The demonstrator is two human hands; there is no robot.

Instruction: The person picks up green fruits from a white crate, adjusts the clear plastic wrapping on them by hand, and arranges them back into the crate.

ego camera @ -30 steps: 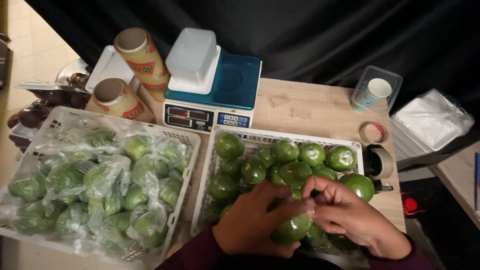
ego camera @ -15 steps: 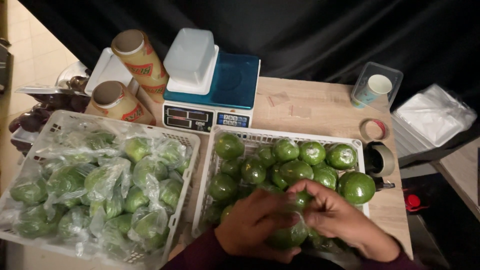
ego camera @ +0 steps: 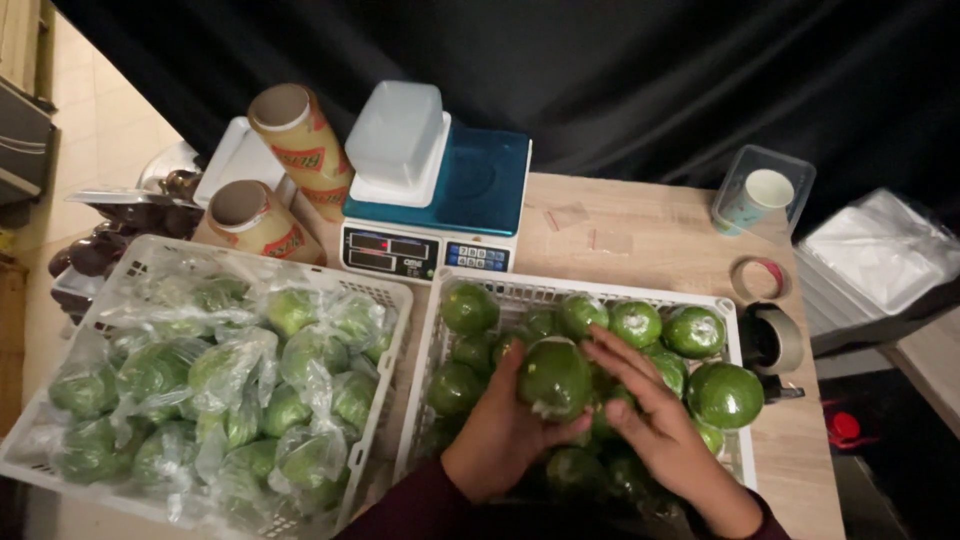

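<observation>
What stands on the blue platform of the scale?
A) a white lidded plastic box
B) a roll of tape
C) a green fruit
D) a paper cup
A: a white lidded box sits on the scale; the cup is in a clear tub at the right, the tape lies by the right crate, and the left hand holds a fruit.

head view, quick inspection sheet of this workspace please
surface: wooden table, mostly covered
job's things: wrapped green fruit lifted over the right crate of loose green fruit
clutter: left crate of bagged fruit, scale with a plastic tub on it, two film rolls, tape rolls, paper cup
hands: left hand holds the fruit, right hand touches it
cables: nothing seen
surroundings: black curtain, stack of clear bags on the right
</observation>
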